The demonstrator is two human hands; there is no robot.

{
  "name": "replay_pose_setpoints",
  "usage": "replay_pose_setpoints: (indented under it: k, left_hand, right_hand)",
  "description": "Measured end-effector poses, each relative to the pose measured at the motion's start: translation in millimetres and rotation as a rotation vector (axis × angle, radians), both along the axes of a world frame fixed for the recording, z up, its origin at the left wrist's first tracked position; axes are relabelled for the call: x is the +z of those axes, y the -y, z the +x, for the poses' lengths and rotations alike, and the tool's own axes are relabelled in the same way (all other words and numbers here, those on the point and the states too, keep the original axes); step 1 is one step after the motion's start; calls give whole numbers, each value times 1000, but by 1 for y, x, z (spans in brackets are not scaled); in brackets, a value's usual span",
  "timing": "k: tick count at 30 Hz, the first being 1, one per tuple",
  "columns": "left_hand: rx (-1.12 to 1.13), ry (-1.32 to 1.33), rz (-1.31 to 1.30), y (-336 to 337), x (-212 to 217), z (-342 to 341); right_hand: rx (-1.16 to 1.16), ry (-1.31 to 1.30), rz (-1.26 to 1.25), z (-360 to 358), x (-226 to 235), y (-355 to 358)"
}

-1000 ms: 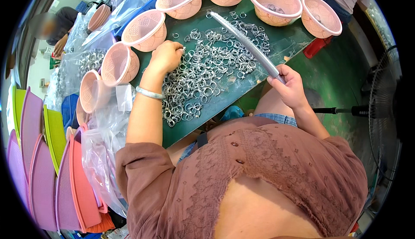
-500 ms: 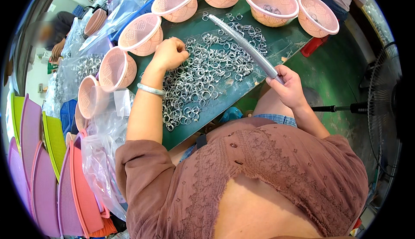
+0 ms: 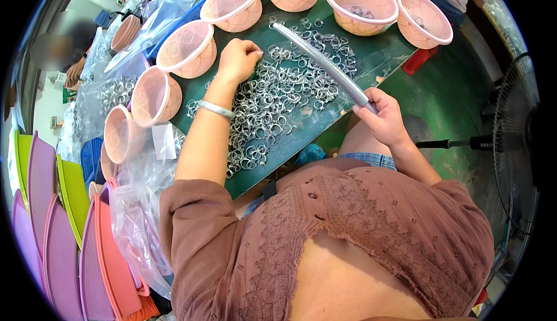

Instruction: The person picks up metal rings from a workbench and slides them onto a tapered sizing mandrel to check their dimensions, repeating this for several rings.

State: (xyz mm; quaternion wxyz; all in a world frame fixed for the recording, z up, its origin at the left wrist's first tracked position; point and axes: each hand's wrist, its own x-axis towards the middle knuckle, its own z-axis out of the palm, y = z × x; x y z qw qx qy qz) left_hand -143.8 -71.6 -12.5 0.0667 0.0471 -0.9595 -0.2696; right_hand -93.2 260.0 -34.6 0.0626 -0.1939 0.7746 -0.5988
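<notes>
My right hand [image 3: 384, 118] is closed around the thick end of a ring mandrel [image 3: 326, 64], a long tapered grey metal stick. The mandrel slants over the table, its thin tip pointing up and left toward the far side. Below it spreads a heap of silvery metal rings [image 3: 270, 103]. At the heap's far left edge is my left hand [image 3: 237, 61], its fingers curled together in a pinch. What lies between those fingertips is hidden. Whether a ring near the thin tip is on the mandrel or behind it, I cannot tell.
Several pink plastic baskets [image 3: 185, 48] curve around the green table [image 3: 272, 173]; some at the back hold a few rings. Plastic bags [image 3: 136, 205] and stacked coloured baskets [image 3: 64, 257] stand at left. A fan [image 3: 510, 141] is at right. Other people are at far left and far right.
My left hand has moved right and slightly away from me, still pinched. The mandrel's thin tip has shifted a little to the left, with my right hand nearly in the same place.
</notes>
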Motion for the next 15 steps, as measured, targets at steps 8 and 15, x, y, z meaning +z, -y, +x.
replay_pose_setpoints:
  k: [8,15]
  left_hand:
    - [-57,113,1726,0,30,34]
    - [56,1,1833,-7,46,74]
  right_hand:
    - [51,75,-37,2,3,-1]
    - [64,43,-97,6,6,11]
